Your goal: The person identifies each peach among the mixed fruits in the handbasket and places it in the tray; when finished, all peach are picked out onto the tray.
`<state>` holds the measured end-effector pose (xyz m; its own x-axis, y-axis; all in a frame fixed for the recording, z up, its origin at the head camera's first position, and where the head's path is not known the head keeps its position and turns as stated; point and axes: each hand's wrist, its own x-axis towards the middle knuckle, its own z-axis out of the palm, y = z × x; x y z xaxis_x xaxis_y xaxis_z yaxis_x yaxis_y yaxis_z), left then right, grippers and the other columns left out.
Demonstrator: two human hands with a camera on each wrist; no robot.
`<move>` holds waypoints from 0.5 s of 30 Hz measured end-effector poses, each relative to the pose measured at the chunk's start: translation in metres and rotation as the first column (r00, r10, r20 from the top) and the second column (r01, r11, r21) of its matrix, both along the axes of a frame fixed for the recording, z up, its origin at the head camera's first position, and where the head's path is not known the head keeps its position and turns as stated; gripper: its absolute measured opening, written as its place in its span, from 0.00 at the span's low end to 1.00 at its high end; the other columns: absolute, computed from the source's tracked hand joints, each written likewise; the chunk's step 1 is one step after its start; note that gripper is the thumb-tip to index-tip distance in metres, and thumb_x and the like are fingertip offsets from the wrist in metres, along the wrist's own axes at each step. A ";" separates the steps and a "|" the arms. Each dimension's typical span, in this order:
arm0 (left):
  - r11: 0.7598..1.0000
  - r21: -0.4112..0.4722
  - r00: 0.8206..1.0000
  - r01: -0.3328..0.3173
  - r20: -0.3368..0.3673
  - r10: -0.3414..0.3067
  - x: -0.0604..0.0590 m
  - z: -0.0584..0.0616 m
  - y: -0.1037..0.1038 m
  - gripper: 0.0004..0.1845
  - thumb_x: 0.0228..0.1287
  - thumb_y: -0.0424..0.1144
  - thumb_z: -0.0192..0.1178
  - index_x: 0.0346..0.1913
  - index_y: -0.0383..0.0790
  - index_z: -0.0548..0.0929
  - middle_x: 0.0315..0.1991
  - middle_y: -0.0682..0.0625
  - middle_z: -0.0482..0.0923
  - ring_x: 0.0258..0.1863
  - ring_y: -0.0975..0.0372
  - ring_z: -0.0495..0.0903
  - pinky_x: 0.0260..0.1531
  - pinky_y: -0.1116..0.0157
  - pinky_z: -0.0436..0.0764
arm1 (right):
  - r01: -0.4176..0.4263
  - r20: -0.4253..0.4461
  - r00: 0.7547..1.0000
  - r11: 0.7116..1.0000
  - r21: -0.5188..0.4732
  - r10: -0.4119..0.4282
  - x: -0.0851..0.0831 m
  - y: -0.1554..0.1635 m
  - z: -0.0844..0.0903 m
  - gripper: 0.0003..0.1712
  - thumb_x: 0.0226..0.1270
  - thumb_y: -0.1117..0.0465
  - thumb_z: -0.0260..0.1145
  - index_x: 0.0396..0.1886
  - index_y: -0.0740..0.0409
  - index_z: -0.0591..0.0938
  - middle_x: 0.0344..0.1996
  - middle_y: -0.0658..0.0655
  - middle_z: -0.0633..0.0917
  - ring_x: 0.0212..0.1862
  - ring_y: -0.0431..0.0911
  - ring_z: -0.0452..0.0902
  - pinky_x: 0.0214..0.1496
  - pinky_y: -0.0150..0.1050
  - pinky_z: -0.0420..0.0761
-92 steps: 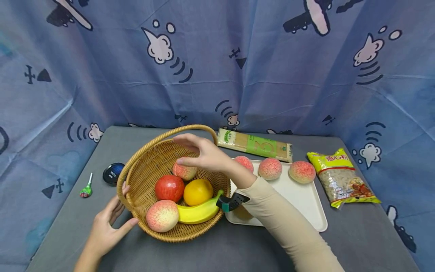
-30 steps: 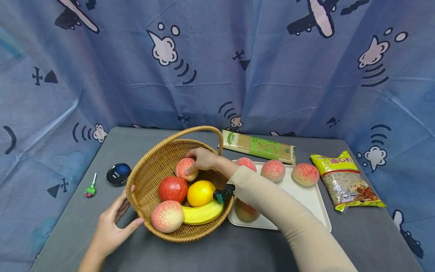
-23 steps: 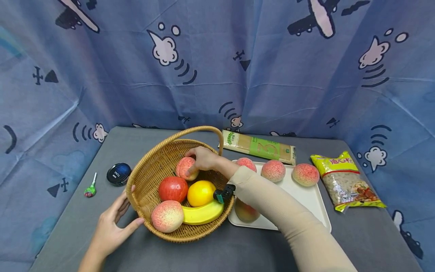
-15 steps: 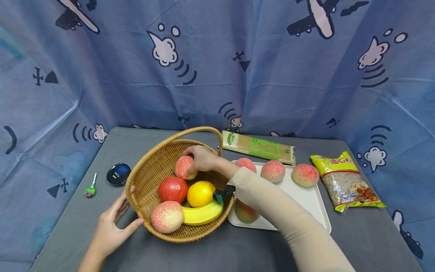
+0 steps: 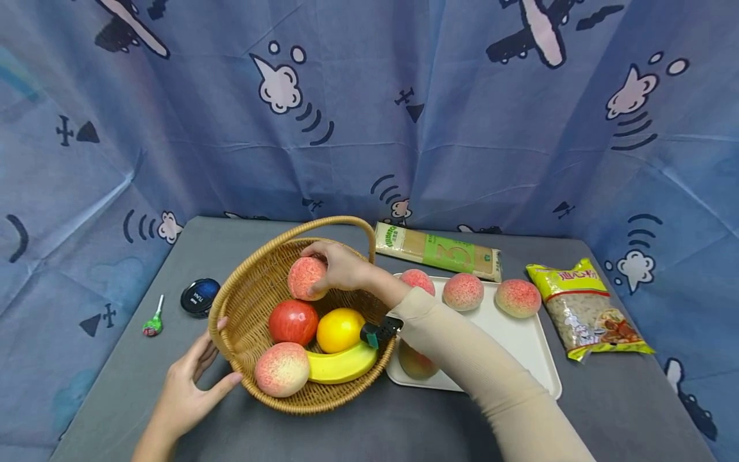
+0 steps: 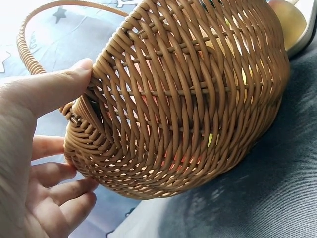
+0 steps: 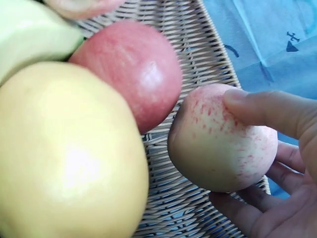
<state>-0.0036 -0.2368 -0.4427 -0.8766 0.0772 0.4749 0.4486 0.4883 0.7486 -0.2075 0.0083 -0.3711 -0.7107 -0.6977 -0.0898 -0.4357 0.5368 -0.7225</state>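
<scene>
A wicker basket [image 5: 254, 314] is tipped with its opening toward me. My left hand [image 5: 187, 385] grips its left side, thumb at the near rim and fingers behind; the left wrist view shows the thumb [image 6: 74, 82] against the weave. Inside the basket, my right hand [image 5: 343, 266] holds a peach [image 5: 306, 279] between thumb and fingers. The right wrist view shows this peach [image 7: 218, 144] slightly apart from the red apple [image 7: 143, 74]. Below it lie the apple [image 5: 293, 322], an orange [image 5: 340, 330], a banana [image 5: 343, 364] and another peach [image 5: 281, 369].
A white tray [image 5: 514, 346] on the right bears several peaches [image 5: 464, 292], partly hidden by my right arm. Behind it lies a noodle pack [image 5: 439, 250]; farther right, a yellow food bag [image 5: 589, 311]. A tuna tin [image 5: 199, 296] and lollipop [image 5: 153, 321] lie left.
My right hand first hovered with fingers spread over the back peach, then took hold of it. Hand and peach have since shifted a little left and up. My left hand stays on the basket.
</scene>
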 end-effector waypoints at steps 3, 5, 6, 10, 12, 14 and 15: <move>1.000 0.003 1.000 0.001 0.004 -0.001 0.000 -0.002 -0.001 0.47 0.38 0.18 0.71 0.68 0.30 0.64 0.69 0.47 0.66 0.64 0.73 0.68 0.57 0.82 0.70 | 0.004 0.007 1.000 0.999 -0.052 -0.004 0.000 0.002 0.002 0.38 0.42 0.64 0.78 0.57 0.56 0.76 0.53 0.54 0.78 0.48 0.45 0.75 0.49 0.31 0.79; 1.000 0.004 1.000 -0.002 0.004 0.002 0.000 -0.002 -0.001 0.47 0.38 0.18 0.71 0.68 0.30 0.64 0.68 0.47 0.66 0.63 0.73 0.68 0.57 0.82 0.70 | 0.013 0.015 1.000 0.997 -0.081 -0.011 0.001 0.003 0.005 0.39 0.42 0.65 0.79 0.58 0.57 0.75 0.53 0.55 0.78 0.49 0.46 0.75 0.50 0.32 0.80; 1.000 0.005 1.000 0.000 0.001 0.000 0.000 -0.002 0.000 0.47 0.38 0.18 0.71 0.68 0.30 0.64 0.68 0.47 0.66 0.64 0.73 0.68 0.57 0.82 0.70 | 0.021 0.017 1.000 0.996 -0.088 -0.019 0.001 0.004 0.006 0.40 0.41 0.65 0.79 0.59 0.57 0.75 0.54 0.55 0.77 0.50 0.46 0.75 0.51 0.33 0.80; 1.000 0.006 1.000 0.001 -0.005 -0.001 0.000 -0.001 0.000 0.47 0.37 0.18 0.71 0.67 0.29 0.64 0.69 0.49 0.66 0.63 0.73 0.68 0.57 0.81 0.70 | 0.054 0.027 0.998 0.993 -0.104 -0.051 0.004 0.009 0.013 0.45 0.41 0.65 0.79 0.64 0.58 0.72 0.56 0.57 0.77 0.52 0.48 0.75 0.53 0.35 0.80; 1.000 0.008 1.000 0.001 -0.002 -0.001 0.000 -0.001 0.001 0.47 0.38 0.18 0.71 0.68 0.30 0.64 0.69 0.50 0.65 0.63 0.73 0.68 0.57 0.82 0.70 | 0.054 0.041 0.998 0.991 -0.125 -0.049 0.006 0.012 0.016 0.46 0.41 0.65 0.79 0.65 0.58 0.71 0.57 0.57 0.77 0.52 0.48 0.75 0.54 0.34 0.80; 1.000 0.010 1.000 0.000 0.001 0.000 0.001 -0.001 0.001 0.47 0.38 0.18 0.71 0.68 0.31 0.64 0.69 0.49 0.65 0.63 0.73 0.68 0.57 0.81 0.70 | 0.041 0.055 0.998 0.987 -0.157 -0.033 0.009 0.016 0.019 0.46 0.42 0.65 0.78 0.65 0.59 0.70 0.56 0.57 0.77 0.52 0.48 0.75 0.53 0.35 0.81; 1.000 0.011 1.000 0.003 -0.003 -0.003 0.000 -0.001 0.001 0.47 0.38 0.17 0.71 0.68 0.30 0.64 0.69 0.48 0.65 0.63 0.73 0.68 0.57 0.81 0.70 | 0.034 0.062 0.998 0.984 -0.176 -0.023 0.010 0.018 0.020 0.45 0.42 0.65 0.78 0.65 0.60 0.70 0.56 0.57 0.77 0.52 0.48 0.75 0.53 0.35 0.81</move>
<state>-0.0031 -0.2360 -0.4435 -0.8750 0.0750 0.4782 0.4523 0.4786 0.7526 -0.1980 0.0262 -0.3514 -0.7277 -0.6858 -0.0091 -0.3757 0.4097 -0.8312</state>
